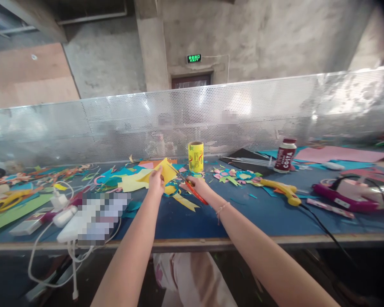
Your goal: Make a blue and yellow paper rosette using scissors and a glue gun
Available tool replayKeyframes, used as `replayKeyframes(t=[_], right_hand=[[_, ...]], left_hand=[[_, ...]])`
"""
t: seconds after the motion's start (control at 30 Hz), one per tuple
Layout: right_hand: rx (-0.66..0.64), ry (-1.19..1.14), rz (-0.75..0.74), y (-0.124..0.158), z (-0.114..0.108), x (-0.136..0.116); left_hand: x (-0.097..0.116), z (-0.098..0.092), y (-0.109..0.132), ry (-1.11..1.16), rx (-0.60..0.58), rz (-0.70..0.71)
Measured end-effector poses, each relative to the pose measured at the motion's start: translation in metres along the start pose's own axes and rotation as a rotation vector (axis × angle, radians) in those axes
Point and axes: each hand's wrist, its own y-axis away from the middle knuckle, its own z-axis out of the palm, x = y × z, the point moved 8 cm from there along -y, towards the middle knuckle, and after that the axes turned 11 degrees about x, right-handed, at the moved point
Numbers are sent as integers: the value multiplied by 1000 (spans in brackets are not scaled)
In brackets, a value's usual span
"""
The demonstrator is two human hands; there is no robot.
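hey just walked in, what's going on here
Someone at a blue table is working with paper and scissors. The left hand has a grip on yellow paper, and the right hand holds red-handled scissors, blades pointed at that paper; whether they are cutting is too small to tell. A yellow printed cylinder stands just beyond the hands, paper flowers lie to its right, and a yellow glue gun lies farther right.

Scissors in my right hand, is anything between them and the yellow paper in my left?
Nothing visible stands between the scissors and the paper: the blades reach up to its right edge. The yellow roll stands beyond your right hand, out of the way.
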Motion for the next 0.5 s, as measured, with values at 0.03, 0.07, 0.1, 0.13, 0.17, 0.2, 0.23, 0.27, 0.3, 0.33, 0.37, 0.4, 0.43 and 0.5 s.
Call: replayKeyframes(t=[0.03, 0.07, 0.1, 0.13, 0.17, 0.2, 0.23, 0.27, 0.3, 0.33, 0.37, 0.4, 0.43, 0.5], right_hand=[[-9, 8, 0, 0, 1, 1], [-15, 19, 8, 0, 1, 2], [-19, 31, 16, 1, 2, 3], [-25, 41, 23, 1, 2, 4], [-31, 49, 29, 1, 3, 5], [-37, 53, 35, 1, 4, 6], [-43, 51, 42, 2, 5, 7], [-47, 43, 46, 2, 6, 8], [-47, 31, 48, 2, 6, 8], [-44, 19, 48, 2, 6, 8], [-38, 7, 46, 2, 6, 7], [-32, -2, 44, 2, 6, 7], [-25, -8, 40, 1, 5, 6], [-14, -16, 37, 0, 5, 6]], left_hand=[[1, -3, -1, 16, 31, 20], [1, -6, -2, 24, 55, 34], [2, -7, -2, 33, 64, 46], [2, -7, -1, 30, 59, 56], [2, -6, 0, 25, 54, 65], [3, -6, 0, 20, 48, 71], [3, -5, 1, 17, 43, 75], [2, -5, 2, 15, 37, 77], [2, -4, 3, 15, 30, 78], [1, -3, 3, 17, 20, 80], [1, -2, 4, 23, 11, 83], [0, -1, 5, 31, 1, 86], [0, 0, 5, 39, -8, 89], [0, 1, 7, 44, -19, 90]])
